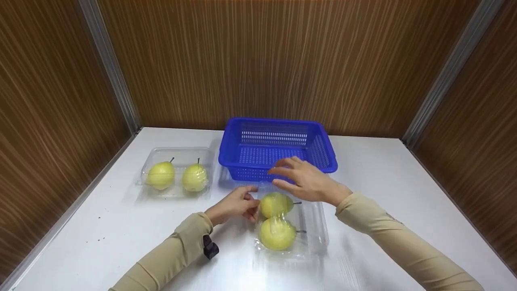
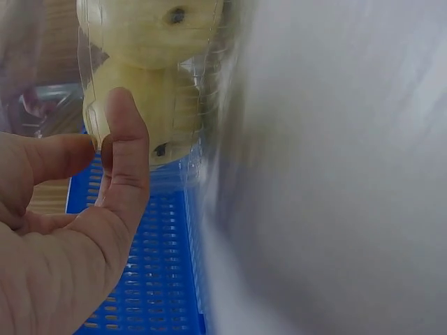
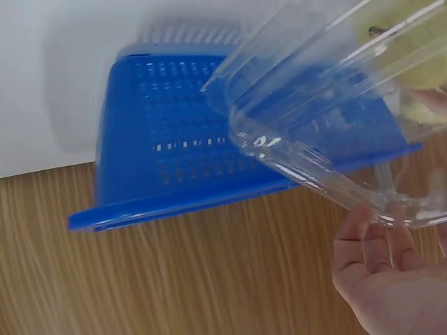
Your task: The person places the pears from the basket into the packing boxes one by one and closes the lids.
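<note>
In front of me lies a clear plastic clamshell box (image 1: pixel 317 226) with two yellow-green pears, one pear (image 1: pixel 276 205) behind the other pear (image 1: pixel 278 234). My left hand (image 1: pixel 236 205) is at its left side. Thumb and fingertips come together on the plastic edge there, as the left wrist view shows. My right hand (image 1: pixel 309 180) hovers above the far end, with its fingers extended. In the right wrist view those fingers (image 3: pixel 398 241) are right at the clear plastic rim (image 3: pixel 314 174), partly seen through it.
A blue slotted basket (image 1: pixel 278 165) stands just behind the box, near the back wall. To its left sits a second clear box (image 1: pixel 181 151) with two pears in it. Wood-patterned walls (image 1: pixel 258 60) enclose the white table (image 1: pixel 129 226) on three sides.
</note>
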A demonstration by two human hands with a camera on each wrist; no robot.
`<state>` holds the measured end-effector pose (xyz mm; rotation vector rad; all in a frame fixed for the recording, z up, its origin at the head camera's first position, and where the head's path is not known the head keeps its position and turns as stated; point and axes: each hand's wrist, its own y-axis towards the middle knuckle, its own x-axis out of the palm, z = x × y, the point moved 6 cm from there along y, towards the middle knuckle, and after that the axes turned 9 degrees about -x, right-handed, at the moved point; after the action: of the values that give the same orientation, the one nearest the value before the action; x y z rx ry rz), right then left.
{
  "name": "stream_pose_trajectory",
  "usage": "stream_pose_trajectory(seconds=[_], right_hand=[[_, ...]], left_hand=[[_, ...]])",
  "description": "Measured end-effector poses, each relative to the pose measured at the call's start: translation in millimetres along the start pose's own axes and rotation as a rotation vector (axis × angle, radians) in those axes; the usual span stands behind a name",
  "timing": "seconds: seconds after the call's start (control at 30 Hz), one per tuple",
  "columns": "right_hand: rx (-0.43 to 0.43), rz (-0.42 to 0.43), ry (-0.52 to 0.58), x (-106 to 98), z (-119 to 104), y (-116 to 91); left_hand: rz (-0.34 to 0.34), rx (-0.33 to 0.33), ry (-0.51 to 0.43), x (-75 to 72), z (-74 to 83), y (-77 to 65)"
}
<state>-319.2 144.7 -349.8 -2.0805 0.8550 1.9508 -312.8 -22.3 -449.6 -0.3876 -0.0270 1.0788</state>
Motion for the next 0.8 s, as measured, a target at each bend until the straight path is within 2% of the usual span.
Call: stream_pose_trajectory(seconds=[0.17, 0.37, 0.57, 0.8], right_hand=[[-0.019, -0.078, -0.027, 12.1, -6.5, 3.8], [-0.024, -0.171, -0.026, 27.7, -13.2, 1.2], [-0.081, -0.197, -0.057, 34.9, -26.6, -7.8], [-0.187, -0.259, -0.040, 40.8, -48.5, -19.2]], left_hand=[[-0.007, -0.020, -0.037, -1.4, -0.1, 2.6], [0.008, -0.033, -0.028, -2.5, 0.3, 5.3], [0.049, -0.016, 0.040, -6.4, 3.6, 12.1], [0.115, 0.022, 0.129, -10.8, 14.5, 26.1]])
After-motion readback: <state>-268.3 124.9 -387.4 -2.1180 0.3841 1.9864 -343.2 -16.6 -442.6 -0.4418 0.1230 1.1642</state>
